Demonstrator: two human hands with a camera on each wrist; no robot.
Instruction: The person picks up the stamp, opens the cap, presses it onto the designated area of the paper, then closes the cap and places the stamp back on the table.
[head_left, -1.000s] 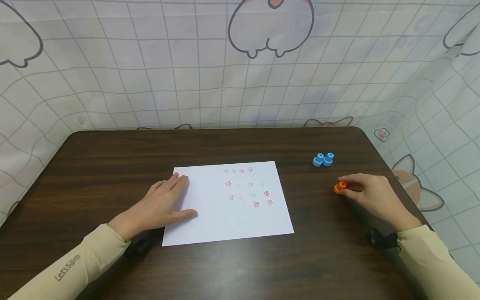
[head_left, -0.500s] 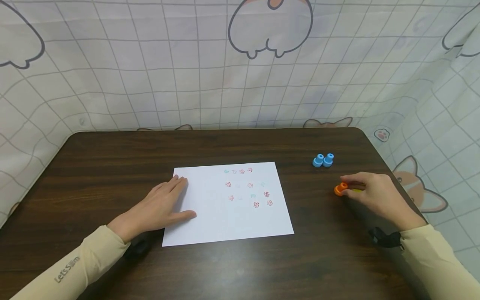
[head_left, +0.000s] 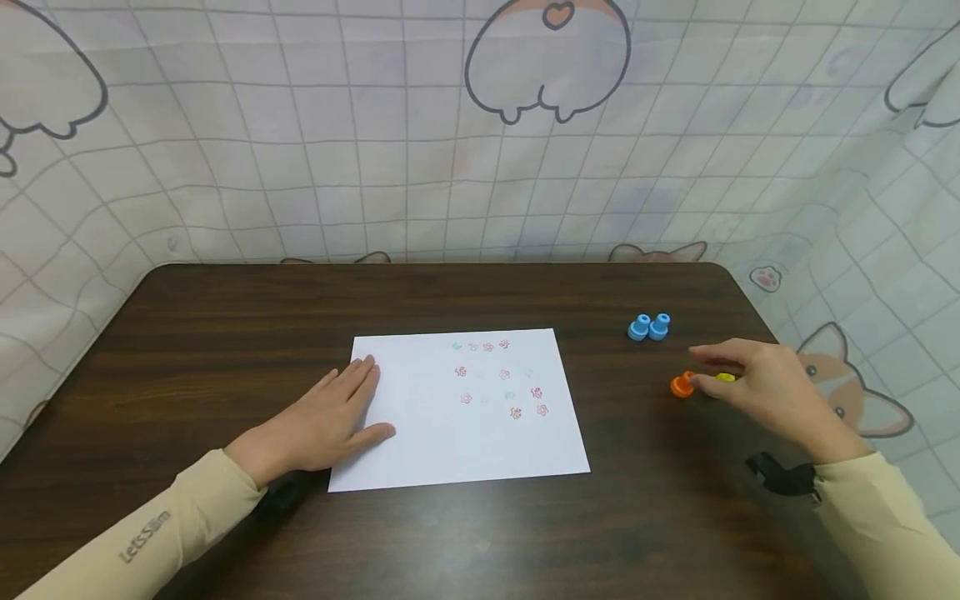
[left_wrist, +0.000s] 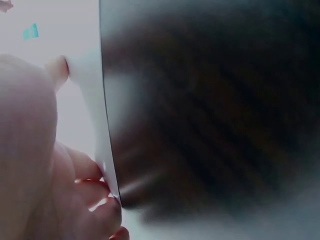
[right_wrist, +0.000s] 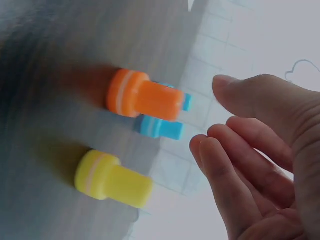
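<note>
We see the left hand (head_left: 318, 417) lying palm down across the left edge of the white paper (head_left: 442, 450), its fingers straight and pointing far, its thumb spread to the right. The right hand (head_left: 776, 396) is poised over the right side of the dark table (head_left: 480, 542), its forearm coming in from the near right. Its fingers are gently bent, with a gap between them and the thumb, and they grip nothing.

The orange stamp (head_left: 681, 386) stands upright on the table just left of the right hand's fingertips. The yellow stamp (right_wrist: 114, 179) stands to the right of the orange one. Two blue stamps (head_left: 649, 327) stand side by side, farther off and a little left of the orange one.

From the head view alone, the thumb tip seems to meet the orange stamp; the right wrist view shows them apart. That view also gives us the whole yellow stamp, of which the head view shows only a scrap beside the hand. Only the head view takes in all the small red and teal marks (head_left: 515, 413) on the paper. In the left wrist view the table is dark and blurred.
</note>
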